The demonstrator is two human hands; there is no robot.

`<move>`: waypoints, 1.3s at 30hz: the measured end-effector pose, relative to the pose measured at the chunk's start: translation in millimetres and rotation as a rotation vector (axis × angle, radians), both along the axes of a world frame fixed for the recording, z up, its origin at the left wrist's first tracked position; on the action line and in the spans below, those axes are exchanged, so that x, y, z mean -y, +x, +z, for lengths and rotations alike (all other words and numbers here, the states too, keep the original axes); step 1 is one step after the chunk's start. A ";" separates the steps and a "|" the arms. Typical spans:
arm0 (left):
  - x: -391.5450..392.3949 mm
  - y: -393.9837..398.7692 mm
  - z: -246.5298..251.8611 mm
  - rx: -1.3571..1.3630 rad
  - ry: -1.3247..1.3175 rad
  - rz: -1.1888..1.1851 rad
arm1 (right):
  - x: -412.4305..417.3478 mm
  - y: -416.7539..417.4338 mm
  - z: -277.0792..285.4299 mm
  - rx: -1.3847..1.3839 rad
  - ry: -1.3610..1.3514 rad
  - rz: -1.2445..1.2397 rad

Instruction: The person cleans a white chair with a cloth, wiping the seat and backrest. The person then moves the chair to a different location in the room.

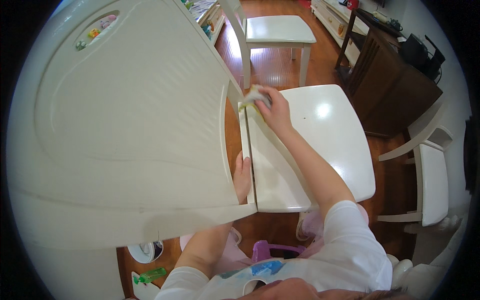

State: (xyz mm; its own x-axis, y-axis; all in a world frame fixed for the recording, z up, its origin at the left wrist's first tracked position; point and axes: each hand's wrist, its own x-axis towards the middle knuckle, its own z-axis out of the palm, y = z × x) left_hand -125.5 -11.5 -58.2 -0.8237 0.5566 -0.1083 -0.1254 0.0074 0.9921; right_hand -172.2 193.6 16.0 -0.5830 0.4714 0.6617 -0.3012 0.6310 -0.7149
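A white wooden chair stands before me, its broad backrest (142, 112) filling the left of the view and its glossy seat (318, 127) to the right. My right hand (276, 110) grips a white cloth with yellow-green edging (255, 95) at the far rear corner of the seat, against the backrest post. Under the backrest, my left hand (243, 178) rests by the rear rail (245, 138), its thumb over the rail's edge. The backrest covers part of the left forearm, and the left fingertips are partly hidden.
Another white chair (279, 30) stands beyond, and a third (435, 183) at the right wall. A dark wooden cabinet (397, 86) is at the upper right. A purple plastic stool (275, 249) sits below me. Lower left are a white bucket (144, 253) and a green bottle (153, 275).
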 end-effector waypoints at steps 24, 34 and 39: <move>1.6 2.6 10.1 0.128 0.016 0.012 | 12.3 -127.8 -15.3 -0.100 0.155 -0.183; -0.4 4.5 16.9 0.122 -0.083 0.032 | 1.3 -119.7 -22.0 -0.153 -0.038 0.070; 0.0 4.1 16.7 0.106 -0.073 0.014 | -6.7 -121.8 -29.8 -0.128 -0.269 0.213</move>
